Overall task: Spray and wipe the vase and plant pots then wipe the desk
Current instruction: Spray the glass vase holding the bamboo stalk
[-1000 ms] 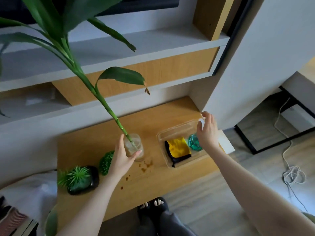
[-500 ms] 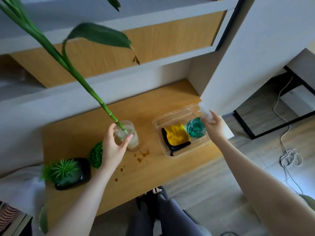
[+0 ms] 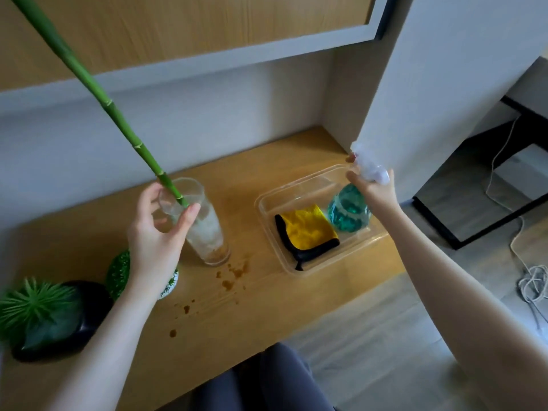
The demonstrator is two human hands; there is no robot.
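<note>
A clear glass vase with a tall green bamboo stalk stands on the wooden desk. My left hand grips the vase near its rim. My right hand holds the white head of a teal spray bottle, which is inside a clear plastic tray. A yellow cloth with black trim lies in the tray beside the bottle. Brown stains dot the desk in front of the vase. A black pot with a spiky green plant and a small green-patterned pot sit at the left.
A grey wall and a wood-faced shelf rise behind the desk, with a white panel at its right end. A white cord lies coiled on the floor at right. My dark-clad legs show below the desk edge.
The view has moved closer and lower over the desk. My right hand has closed on the spray bottle's head and lifted slightly. My left hand stays on the vase.
</note>
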